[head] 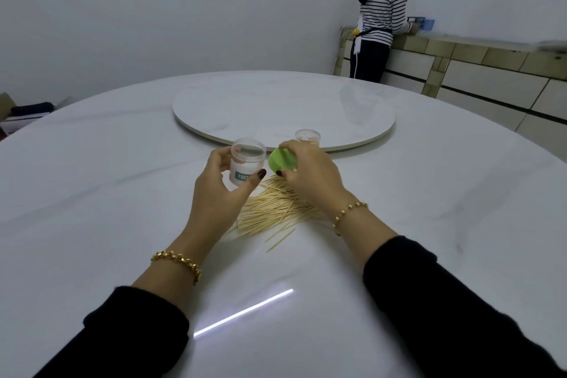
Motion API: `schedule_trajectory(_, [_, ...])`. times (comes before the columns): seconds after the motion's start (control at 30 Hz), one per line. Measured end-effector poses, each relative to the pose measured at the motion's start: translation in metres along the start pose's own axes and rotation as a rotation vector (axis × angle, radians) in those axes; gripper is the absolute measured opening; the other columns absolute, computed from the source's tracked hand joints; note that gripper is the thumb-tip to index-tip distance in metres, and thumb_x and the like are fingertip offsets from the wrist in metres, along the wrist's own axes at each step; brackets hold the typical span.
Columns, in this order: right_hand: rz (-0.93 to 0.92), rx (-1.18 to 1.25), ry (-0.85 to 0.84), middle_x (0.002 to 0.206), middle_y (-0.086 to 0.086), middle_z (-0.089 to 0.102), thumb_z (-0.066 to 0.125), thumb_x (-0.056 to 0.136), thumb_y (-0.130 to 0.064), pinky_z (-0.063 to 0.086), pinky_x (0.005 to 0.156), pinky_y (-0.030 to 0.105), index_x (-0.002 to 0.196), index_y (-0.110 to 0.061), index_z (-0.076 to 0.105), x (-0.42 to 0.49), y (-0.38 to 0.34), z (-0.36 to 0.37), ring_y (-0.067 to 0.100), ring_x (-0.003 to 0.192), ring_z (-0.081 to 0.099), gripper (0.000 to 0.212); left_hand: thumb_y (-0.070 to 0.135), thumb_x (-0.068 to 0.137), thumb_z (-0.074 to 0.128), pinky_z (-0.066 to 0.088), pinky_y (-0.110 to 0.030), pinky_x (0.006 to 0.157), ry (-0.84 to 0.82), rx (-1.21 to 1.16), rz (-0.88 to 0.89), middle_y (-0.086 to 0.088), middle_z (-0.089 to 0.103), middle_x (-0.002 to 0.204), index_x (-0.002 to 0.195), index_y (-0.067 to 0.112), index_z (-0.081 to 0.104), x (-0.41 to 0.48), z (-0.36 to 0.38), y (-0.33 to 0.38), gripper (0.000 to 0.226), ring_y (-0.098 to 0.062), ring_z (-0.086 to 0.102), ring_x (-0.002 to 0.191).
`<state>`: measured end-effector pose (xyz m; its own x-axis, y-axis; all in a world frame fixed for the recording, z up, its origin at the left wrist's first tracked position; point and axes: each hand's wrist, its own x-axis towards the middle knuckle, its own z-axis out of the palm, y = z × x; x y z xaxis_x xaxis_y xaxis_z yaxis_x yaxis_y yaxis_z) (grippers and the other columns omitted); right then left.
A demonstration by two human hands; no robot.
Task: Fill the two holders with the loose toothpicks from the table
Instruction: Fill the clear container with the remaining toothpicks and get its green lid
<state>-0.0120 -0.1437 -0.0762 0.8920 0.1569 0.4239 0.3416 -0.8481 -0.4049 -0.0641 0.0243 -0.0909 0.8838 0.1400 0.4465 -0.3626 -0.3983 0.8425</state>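
My left hand point(219, 186) grips a clear plastic toothpick holder point(245, 163) with a white and teal label, its mouth uncovered. Just to its right, my right hand point(310, 173) pinches a green lid point(280, 160) held off that holder. A second clear holder point(307, 135) stands behind my right hand, partly hidden. A heap of loose wooden toothpicks point(276, 209) lies on the white round table point(107, 193) beneath and between both hands, and a few stray ones lie nearer to me.
A raised white turntable point(282, 107) fills the table's centre behind the holders. A person in a striped top point(382, 15) stands at a tiled counter point(460, 52) at the far right. A box point(18, 113) sits beyond the table's left edge.
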Motion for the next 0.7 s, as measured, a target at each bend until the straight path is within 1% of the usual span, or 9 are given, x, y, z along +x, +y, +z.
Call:
schedule_trajectory(0.07, [-0.001,-0.020,-0.007,0.122,-0.001,0.060,0.066,0.085,-0.021,0.051,0.076,0.036,0.129,-0.023,0.052,0.011,-0.001,0.006,0.024,0.106,0.057,0.046,0.034,0.078,0.074,0.035,0.004,0.073,0.015,0.007,0.008,0.025,0.055,0.104,0.115,0.029,0.047,0.002,0.001,-0.003,0.045,0.010,0.050,0.101])
schedule_trajectory(0.17, [0.000,-0.035,-0.044,0.126,-0.001,0.058,0.063,0.085,-0.014,0.051,0.076,0.037,0.130,-0.023,0.051,0.024,-0.001,0.013,0.023,0.110,0.055,0.047,0.034,0.078,0.075,0.034,0.004,0.074,0.032,0.014,0.010,0.023,0.055,0.104,0.116,0.028,0.048,0.005,0.001,-0.008,0.047,0.008,0.051,0.102])
schedule_trajectory(0.27, [-0.010,-0.050,-0.092,0.127,-0.002,0.057,0.061,0.084,-0.008,0.049,0.077,0.035,0.130,-0.023,0.051,0.034,0.000,0.019,0.022,0.111,0.054,0.050,0.035,0.078,0.075,0.035,0.004,0.075,0.044,0.013,0.012,0.024,0.056,0.103,0.116,0.028,0.049,0.007,0.001,-0.011,0.047,0.011,0.051,0.101])
schedule_trajectory(0.37, [-0.002,-0.053,-0.118,0.124,-0.002,0.060,0.058,0.084,-0.005,0.049,0.074,0.035,0.130,-0.026,0.051,0.038,0.004,0.023,0.023,0.109,0.056,0.051,0.034,0.077,0.076,0.035,0.003,0.076,0.044,0.009,0.023,0.025,0.056,0.103,0.115,0.029,0.049,0.007,0.002,-0.012,0.046,0.012,0.051,0.101])
schedule_trajectory(0.43, [0.007,-0.053,-0.121,0.118,-0.001,0.064,0.056,0.084,-0.004,0.050,0.072,0.035,0.129,-0.028,0.053,0.038,0.007,0.025,0.023,0.105,0.058,0.051,0.034,0.077,0.076,0.035,0.003,0.077,0.042,0.012,0.029,0.023,0.057,0.104,0.116,0.028,0.050,0.007,0.002,-0.012,0.047,0.010,0.051,0.102])
schedule_trajectory(0.53, [0.016,-0.036,-0.083,0.109,-0.001,0.068,0.053,0.084,-0.002,0.052,0.069,0.034,0.124,-0.030,0.058,0.038,0.011,0.026,0.022,0.098,0.061,0.049,0.034,0.077,0.075,0.035,0.004,0.076,0.040,0.024,0.041,0.022,0.057,0.104,0.116,0.027,0.050,0.007,0.001,-0.013,0.048,0.008,0.051,0.103])
schedule_trajectory(0.6, [0.031,-0.023,-0.029,0.105,-0.001,0.068,0.055,0.085,-0.005,0.052,0.068,0.032,0.121,-0.027,0.061,0.036,0.011,0.023,0.020,0.096,0.062,0.042,0.034,0.077,0.075,0.034,0.004,0.076,0.037,0.027,0.048,0.020,0.057,0.105,0.117,0.025,0.050,0.007,0.000,-0.012,0.048,0.007,0.051,0.104])
schedule_trajectory(0.7, [0.001,-0.006,0.060,0.101,-0.001,0.067,0.052,0.086,-0.003,0.054,0.070,0.037,0.110,-0.020,0.067,0.030,0.010,0.020,0.021,0.092,0.062,0.032,0.035,0.077,0.075,0.035,0.004,0.076,0.024,0.027,0.049,0.017,0.058,0.107,0.119,0.022,0.051,0.006,-0.001,-0.011,0.050,0.006,0.052,0.104])
